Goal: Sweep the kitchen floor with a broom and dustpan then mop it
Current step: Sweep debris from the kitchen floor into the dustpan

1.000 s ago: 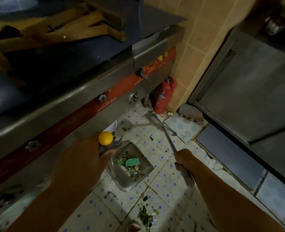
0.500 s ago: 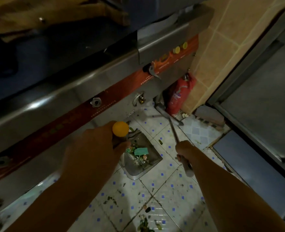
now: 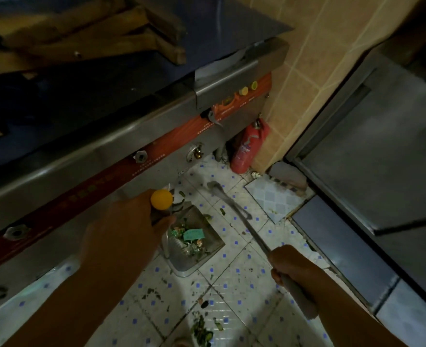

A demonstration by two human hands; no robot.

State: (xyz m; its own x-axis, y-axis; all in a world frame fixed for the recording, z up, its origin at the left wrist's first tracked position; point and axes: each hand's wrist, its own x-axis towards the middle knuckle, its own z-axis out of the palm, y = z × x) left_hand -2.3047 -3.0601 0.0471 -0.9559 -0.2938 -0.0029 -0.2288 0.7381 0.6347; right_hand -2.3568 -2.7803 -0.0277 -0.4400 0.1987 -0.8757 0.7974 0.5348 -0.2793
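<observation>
Pale writing runs along the red strip [image 3: 121,169] on the front of the steel cooker [image 3: 86,151], and a label shows on the red fire extinguisher [image 3: 247,149] in the far corner, but none of it can be read in the dim light. The left hand [image 3: 121,231] is curled round the top of the dustpan's upright handle, just under its yellow knob [image 3: 161,199]; most of that handle is hidden behind the hand. The dustpan [image 3: 201,249] sits on the floor close to the cooker's foot, holding a green scrap of paper [image 3: 193,234] and small mixed litter too fine to make out. The right hand [image 3: 292,266] grips the broom handle [image 3: 252,229], whose pale near end sticks out below the fist; the broom's far end is blurred and lies on the tiles between the dustpan and the extinguisher. Green vegetable scraps [image 3: 201,331] lie on the white, blue-dotted floor [image 3: 234,276] at the near edge, partly cut off by the frame. Open floor is a narrow lane, bounded by the cooker on the left and a steel cabinet [image 3: 382,146] on the right, ending at the tan tiled wall [image 3: 304,71]. Wooden pieces [image 3: 81,38] lie on the cooker's top, their shape unclear.
</observation>
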